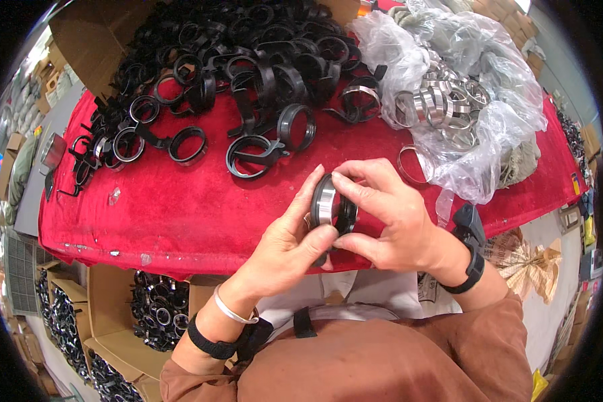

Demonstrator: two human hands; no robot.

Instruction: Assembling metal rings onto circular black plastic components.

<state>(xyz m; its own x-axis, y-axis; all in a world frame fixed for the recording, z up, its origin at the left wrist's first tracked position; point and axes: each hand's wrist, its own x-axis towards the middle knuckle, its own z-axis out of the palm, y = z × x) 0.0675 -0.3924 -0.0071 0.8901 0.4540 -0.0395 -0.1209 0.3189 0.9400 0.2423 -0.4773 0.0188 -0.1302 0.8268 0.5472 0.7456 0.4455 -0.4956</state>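
My left hand (289, 242) and my right hand (385, 213) together hold one black plastic ring with a shiny metal band (331, 206) set against it, just above the near edge of the red cloth table (181, 208). Thumbs and fingertips of both hands pinch the ring's rim. A large heap of black plastic rings (248, 60) with tabs covers the far side of the table. To the right, a clear plastic bag (469, 94) lies open with several metal bands (439, 100) inside. One loose metal band (409, 164) rests beside my right hand.
Cardboard boxes (114, 315) filled with finished black rings stand on the floor at the lower left. A brown box (87, 40) sits at the far left of the table. More cartons and bags line the right side.
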